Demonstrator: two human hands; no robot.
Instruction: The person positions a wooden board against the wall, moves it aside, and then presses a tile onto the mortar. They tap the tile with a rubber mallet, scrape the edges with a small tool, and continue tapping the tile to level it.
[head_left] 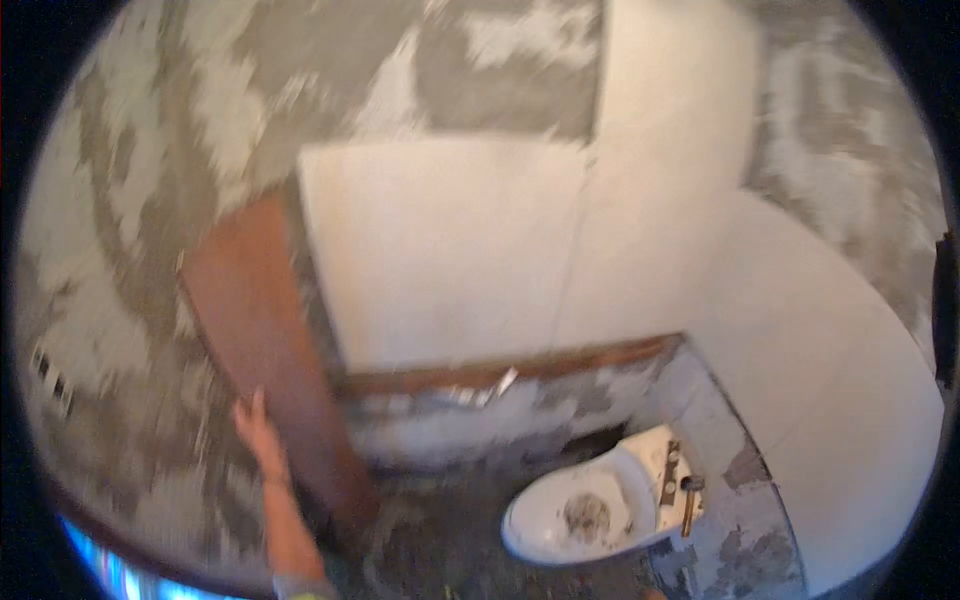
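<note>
My left hand (262,437) reaches up from the bottom of the view, its fingers apart. The fingertips are right at the left edge of a long brown panel (275,340), overlapping it in this view. This panel stands tilted, its top toward the upper left and its lower end near the dark floor. Motion blurs the hand and panel slightly. My right hand does not show clearly; only a small skin-toned patch appears at the bottom edge.
A white toilet (568,510) stands at lower right. On its tank lie a hammer (689,503) and a dark flat tool (671,470). Large white panels (455,250) cover part of the patchy grey wall (330,75). Small pale pieces (485,393) sit along the brown ledge (410,382).
</note>
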